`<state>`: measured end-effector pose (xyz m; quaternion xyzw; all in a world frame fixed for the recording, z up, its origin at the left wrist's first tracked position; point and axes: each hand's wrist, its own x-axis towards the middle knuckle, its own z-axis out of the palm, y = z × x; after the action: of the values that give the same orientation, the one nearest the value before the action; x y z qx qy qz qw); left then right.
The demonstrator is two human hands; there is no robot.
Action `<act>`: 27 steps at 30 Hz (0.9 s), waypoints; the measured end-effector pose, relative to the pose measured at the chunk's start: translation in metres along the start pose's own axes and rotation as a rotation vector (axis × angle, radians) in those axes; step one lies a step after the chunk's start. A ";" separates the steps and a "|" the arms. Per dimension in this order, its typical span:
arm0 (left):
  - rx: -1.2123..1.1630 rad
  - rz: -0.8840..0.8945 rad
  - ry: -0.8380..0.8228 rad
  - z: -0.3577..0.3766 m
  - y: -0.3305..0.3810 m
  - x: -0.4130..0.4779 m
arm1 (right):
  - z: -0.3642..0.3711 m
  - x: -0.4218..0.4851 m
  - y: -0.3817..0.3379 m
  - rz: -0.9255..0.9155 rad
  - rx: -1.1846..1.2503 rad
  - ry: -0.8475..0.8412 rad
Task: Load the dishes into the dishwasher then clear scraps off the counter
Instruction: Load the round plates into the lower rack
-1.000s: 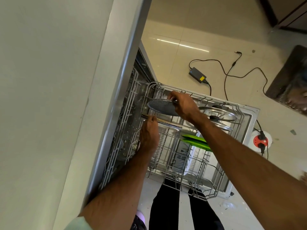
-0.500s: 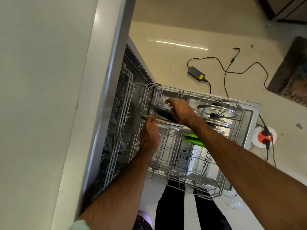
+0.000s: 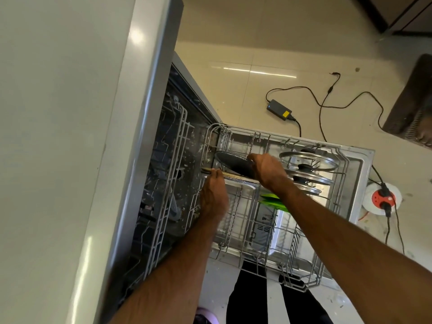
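Note:
The dishwasher's lower wire rack (image 3: 301, 265) is pulled out over the open door. My right hand (image 3: 265, 168) grips a dark round plate (image 3: 230, 161) and holds it down among the tines at the rack's far left corner. My left hand (image 3: 214, 195) holds the edge of a thin board-like dish (image 3: 236, 176) standing just in front of that plate. A white plate (image 3: 240, 185) stands behind my left hand. Glass pot lids (image 3: 308, 160) stand in the rack's right side, and green plates (image 3: 273, 201) show under my right forearm.
The pale countertop (image 3: 58, 136) fills the left, its edge above the dishwasher opening. On the tiled floor lie a black power adapter (image 3: 279, 110) with cables, a white and red extension socket (image 3: 383, 198), and a dark mat (image 3: 413, 106) at the right edge.
My right hand has lowered the dark plate from above the rack into the tines at the far left corner. My left hand has stayed on the board-like dish.

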<state>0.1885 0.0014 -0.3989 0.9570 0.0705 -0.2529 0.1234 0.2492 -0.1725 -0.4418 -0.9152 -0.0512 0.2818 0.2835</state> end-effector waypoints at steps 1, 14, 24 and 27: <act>0.003 -0.004 0.001 0.001 -0.001 0.001 | 0.001 0.001 -0.002 -0.003 -0.013 0.003; -0.010 0.006 -0.029 -0.002 -0.004 0.000 | -0.009 -0.027 0.004 -0.150 -0.070 0.052; -0.012 0.023 -0.032 -0.002 -0.005 -0.002 | 0.002 -0.018 0.000 -0.191 -0.128 0.034; -0.009 0.024 -0.028 -0.002 -0.006 -0.002 | 0.004 -0.007 -0.003 -0.171 -0.151 0.056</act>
<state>0.1861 0.0080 -0.3974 0.9536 0.0583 -0.2644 0.1318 0.2417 -0.1700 -0.4398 -0.9338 -0.1421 0.2261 0.2381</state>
